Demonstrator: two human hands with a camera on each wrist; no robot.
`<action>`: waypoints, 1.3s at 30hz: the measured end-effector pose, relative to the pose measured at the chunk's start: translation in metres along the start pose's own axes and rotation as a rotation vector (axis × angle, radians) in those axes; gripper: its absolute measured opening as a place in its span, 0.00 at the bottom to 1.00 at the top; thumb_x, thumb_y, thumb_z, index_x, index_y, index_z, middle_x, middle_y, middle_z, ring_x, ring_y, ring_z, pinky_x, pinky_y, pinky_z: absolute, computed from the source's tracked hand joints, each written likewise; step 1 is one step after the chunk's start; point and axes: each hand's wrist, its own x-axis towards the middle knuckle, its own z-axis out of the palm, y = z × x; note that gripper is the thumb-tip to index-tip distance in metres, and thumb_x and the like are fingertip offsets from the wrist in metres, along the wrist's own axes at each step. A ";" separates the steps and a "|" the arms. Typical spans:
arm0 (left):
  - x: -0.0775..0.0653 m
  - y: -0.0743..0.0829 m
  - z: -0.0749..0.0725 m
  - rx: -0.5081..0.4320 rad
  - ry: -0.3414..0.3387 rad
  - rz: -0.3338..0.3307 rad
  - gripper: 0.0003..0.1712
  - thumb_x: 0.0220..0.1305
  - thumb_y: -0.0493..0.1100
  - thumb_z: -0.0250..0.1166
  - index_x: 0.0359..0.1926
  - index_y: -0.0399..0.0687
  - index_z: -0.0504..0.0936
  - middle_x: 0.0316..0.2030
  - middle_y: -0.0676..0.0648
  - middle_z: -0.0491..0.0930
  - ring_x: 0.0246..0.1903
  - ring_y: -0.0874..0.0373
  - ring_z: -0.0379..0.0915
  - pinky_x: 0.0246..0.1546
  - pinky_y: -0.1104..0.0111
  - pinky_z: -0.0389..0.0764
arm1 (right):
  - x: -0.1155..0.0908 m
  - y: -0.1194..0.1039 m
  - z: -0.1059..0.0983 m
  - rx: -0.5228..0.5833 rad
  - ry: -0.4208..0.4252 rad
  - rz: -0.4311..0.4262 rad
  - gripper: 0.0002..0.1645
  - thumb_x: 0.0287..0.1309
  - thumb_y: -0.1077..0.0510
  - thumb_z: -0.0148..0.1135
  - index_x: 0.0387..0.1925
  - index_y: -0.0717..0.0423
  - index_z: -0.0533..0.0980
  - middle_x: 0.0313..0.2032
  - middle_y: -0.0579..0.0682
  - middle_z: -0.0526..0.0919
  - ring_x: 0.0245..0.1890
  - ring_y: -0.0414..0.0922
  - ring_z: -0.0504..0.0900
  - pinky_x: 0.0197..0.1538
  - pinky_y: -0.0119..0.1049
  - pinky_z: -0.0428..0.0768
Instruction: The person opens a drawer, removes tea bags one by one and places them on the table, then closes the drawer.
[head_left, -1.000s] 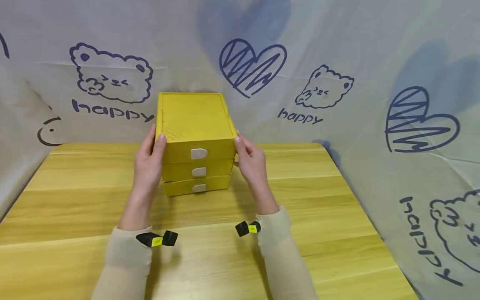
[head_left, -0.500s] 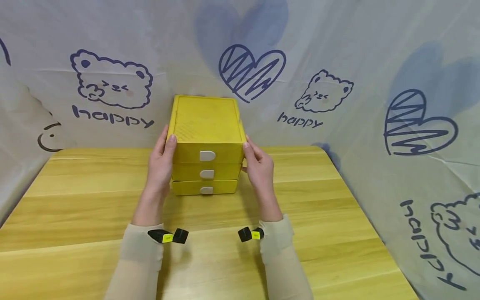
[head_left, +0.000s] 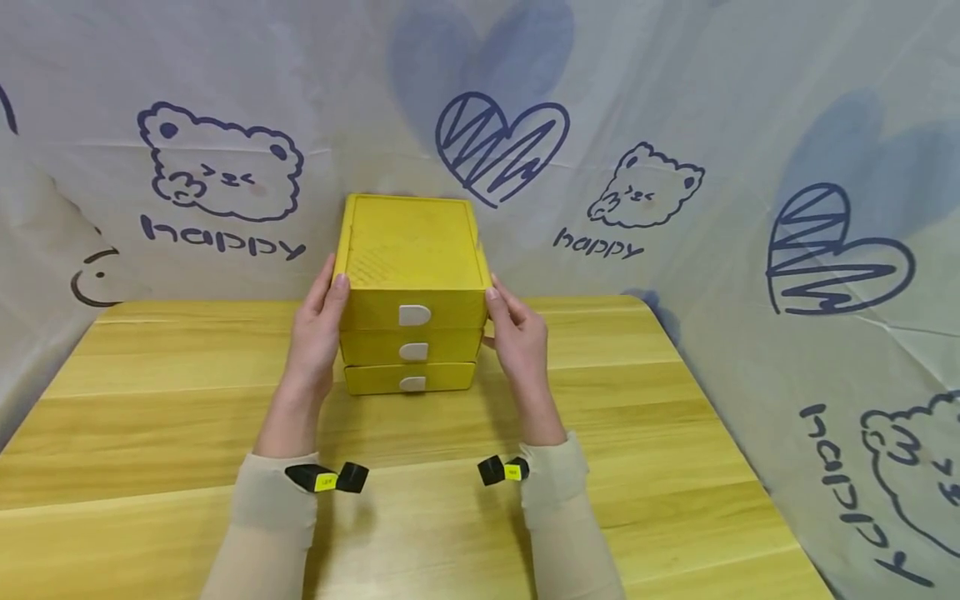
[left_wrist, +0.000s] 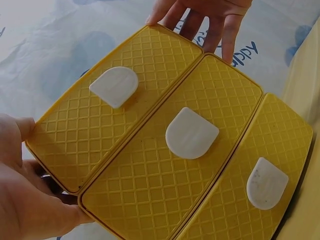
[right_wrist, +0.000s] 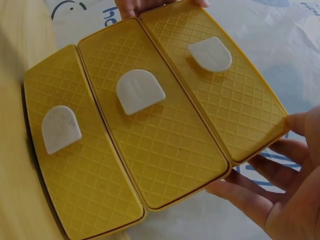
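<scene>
1. Head: yellow drawer box (head_left: 412, 242) upright, just left of frame centre, at the far edge of the table (head_left: 187, 350). Its drawer fronts (head_left: 367, 348) with white handles (head_left: 414, 351) face the viewer, each front's long axis running left-right. Left hand (head_left: 313, 337) and right hand (head_left: 519, 337) apart, gripping opposite sides, thumbs at the front edges. Vs 1.0 s ago: box sits further right, lower front edge closer to level. Vs 0.5 s ago: nearly unchanged.
2. Left wrist: box fills centre and right; fronts' long axis lower left to upper right. Left hand grips at lower left, right hand at top.
3. Right wrist: long axis upper left to lower right. Right hand grips at lower right; left hand mostly cropped, top edge.
</scene>
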 end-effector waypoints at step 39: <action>-0.019 0.028 0.019 1.109 -0.080 1.045 0.17 0.57 0.43 0.67 0.48 0.46 0.82 0.47 0.44 0.78 0.45 0.47 0.73 0.41 0.57 0.77 | 0.024 0.003 -0.018 0.170 -0.283 0.157 0.30 0.59 0.35 0.57 0.62 0.34 0.71 0.64 0.41 0.69 0.59 0.49 0.74 0.52 0.52 0.78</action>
